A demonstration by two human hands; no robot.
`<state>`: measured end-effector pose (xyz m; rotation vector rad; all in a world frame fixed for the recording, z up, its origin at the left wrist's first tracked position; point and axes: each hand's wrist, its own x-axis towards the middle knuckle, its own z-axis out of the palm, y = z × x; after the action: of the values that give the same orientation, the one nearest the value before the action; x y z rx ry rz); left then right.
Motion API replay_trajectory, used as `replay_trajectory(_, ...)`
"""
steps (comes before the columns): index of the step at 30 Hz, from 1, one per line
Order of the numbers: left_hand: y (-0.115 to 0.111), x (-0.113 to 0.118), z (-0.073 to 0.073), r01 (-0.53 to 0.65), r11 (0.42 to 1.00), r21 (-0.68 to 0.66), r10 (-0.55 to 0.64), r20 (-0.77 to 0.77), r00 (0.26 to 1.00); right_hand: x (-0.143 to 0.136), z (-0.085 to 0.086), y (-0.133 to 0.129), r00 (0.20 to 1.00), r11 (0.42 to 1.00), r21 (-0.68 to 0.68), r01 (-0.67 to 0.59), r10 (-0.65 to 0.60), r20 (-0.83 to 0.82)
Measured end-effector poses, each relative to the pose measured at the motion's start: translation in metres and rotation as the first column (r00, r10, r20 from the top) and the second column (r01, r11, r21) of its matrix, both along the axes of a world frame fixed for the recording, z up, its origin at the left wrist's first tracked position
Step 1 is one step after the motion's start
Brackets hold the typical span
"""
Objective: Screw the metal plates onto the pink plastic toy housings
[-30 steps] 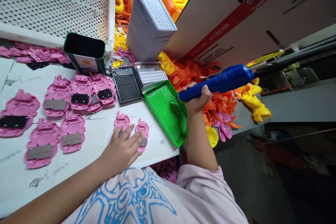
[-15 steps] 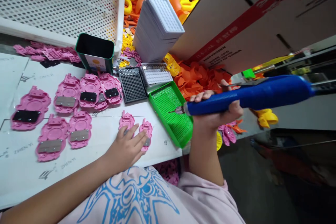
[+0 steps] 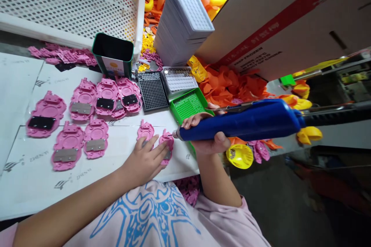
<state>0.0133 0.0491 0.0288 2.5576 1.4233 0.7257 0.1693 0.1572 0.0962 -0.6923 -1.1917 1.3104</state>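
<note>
My right hand (image 3: pixel 207 133) is wrapped round a blue electric screwdriver (image 3: pixel 240 123). The tool lies almost level, and its bit points left, close to the top of a pink plastic casing (image 3: pixel 167 139). Spread over this casing and a second pink casing (image 3: pixel 145 130) to its left are the fingers of my left hand (image 3: pixel 147 158), which rests flat and partly covers both. Behind my right hand stands a green tray (image 3: pixel 189 104) with a perforated insert, partly hidden by the hand and tool.
Several pink casings with grey or black covers (image 3: pixel 66 155) lie at left. Behind them are a dark bin (image 3: pixel 113 60), a black perforated tray (image 3: pixel 152 92) and a tall stack of white trays (image 3: pixel 176 27). Orange parts (image 3: pixel 228 85) lie beside a cardboard box (image 3: pixel 261 27). A yellow cup (image 3: pixel 240 156) sits at right.
My right hand has brought the screwdriver left and down, from over the green tray to the right-hand casing. My left hand stays on the two casings. The view has shifted slightly.
</note>
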Motion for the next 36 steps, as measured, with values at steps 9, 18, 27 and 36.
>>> replay_trajectory(9,-0.001,0.000,-0.001,0.004,1.000,-0.012,-0.004,-0.010,1.000,-0.005,-0.002,-0.007,0.994,0.990,0.091,-0.108,0.110,-0.021)
replay_trajectory(18,-0.002,0.003,0.003,-0.017,1.000,-0.004,0.017,-0.043,0.999,-0.008,-0.015,-0.006,0.973,0.950,0.213,-0.229,0.228,0.033)
replay_trajectory(27,0.003,0.002,0.007,0.028,0.998,0.049,-0.019,-0.179,0.984,0.010,0.009,0.003,0.991,0.990,0.072,-0.121,0.125,-0.047)
replay_trajectory(36,0.003,0.024,0.010,0.450,0.890,-0.075,-0.454,-0.046,0.890,0.062,0.038,0.043,0.895,0.895,0.051,0.443,-0.439,-0.076)
